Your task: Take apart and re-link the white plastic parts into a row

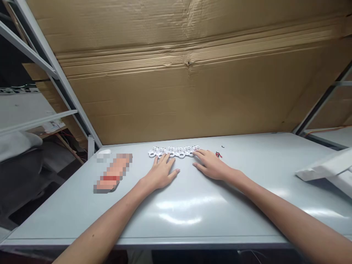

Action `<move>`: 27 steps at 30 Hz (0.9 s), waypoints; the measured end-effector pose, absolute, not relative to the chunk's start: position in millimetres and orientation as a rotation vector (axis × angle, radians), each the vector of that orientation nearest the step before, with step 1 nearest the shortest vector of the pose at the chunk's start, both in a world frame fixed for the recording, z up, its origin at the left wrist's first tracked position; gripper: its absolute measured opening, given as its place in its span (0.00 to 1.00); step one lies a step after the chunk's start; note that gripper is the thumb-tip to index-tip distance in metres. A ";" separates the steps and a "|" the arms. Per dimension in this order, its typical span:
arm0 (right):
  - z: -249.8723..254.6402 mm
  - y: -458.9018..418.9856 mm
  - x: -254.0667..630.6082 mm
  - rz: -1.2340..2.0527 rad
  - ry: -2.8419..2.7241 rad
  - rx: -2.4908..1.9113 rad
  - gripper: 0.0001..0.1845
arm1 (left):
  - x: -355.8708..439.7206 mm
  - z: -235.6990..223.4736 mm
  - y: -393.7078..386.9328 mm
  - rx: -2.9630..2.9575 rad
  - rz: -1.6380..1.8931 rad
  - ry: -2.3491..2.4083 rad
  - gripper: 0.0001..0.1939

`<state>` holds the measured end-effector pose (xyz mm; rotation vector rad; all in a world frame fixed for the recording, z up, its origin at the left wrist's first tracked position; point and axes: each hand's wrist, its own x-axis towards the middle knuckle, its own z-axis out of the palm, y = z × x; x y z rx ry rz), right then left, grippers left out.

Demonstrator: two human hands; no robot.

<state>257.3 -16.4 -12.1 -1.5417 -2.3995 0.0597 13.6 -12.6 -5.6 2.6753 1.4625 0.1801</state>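
Several small white plastic parts point(180, 152), each with a ring-shaped end, lie side by side in a row toward the back of the table. My left hand point(162, 172) rests at the near side of the row, fingers spread, its fingertips at the left and middle parts. At the right end, my right hand point(210, 164) has its fingers stretched out, the fingertips touching or covering the last parts. Neither hand grips anything. Just beyond my right hand sits a small cluster of red and black pieces point(218, 154), partly hidden by it.
A pixelated flat item point(114, 174) lies on the left of the grey table point(189, 227). Behind it is a small white object point(104, 151). White packaging point(327, 170) sits at the right edge. A cardboard sheet point(176, 102) closes off the back, between metal posts point(67, 88).
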 end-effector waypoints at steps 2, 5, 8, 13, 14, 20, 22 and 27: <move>-13.2 -15.5 257.3 0.039 -2.399 -1.531 0.22 | 13.9 -5.0 -12.9 2.677 0.183 1.456 0.28; -14.1 -14.6 257.5 0.035 -2.395 -1.512 0.23 | 14.9 -2.9 -13.8 2.667 0.170 1.453 0.26; -14.6 -13.8 257.9 0.048 -2.401 -1.505 0.25 | 14.9 0.1 -13.3 2.663 0.210 1.470 0.27; -18.3 -10.3 259.2 0.037 -2.406 -1.479 0.24 | 10.6 5.8 -7.8 2.739 0.335 1.479 0.34; -18.6 -9.9 259.3 0.038 -2.406 -1.479 0.24 | 9.6 7.0 -6.7 2.746 0.366 1.497 0.35; -13.1 -14.1 257.5 0.072 -2.410 -1.508 0.24 | 5.9 13.5 -6.0 2.711 0.661 1.751 0.33; -10.5 -16.2 256.9 0.088 -2.413 -1.530 0.25 | 4.7 14.2 -5.7 2.650 0.767 1.879 0.30; -10.4 -16.6 257.7 0.084 -2.418 -1.510 0.25 | 0.1 10.9 0.7 2.551 0.712 2.025 0.30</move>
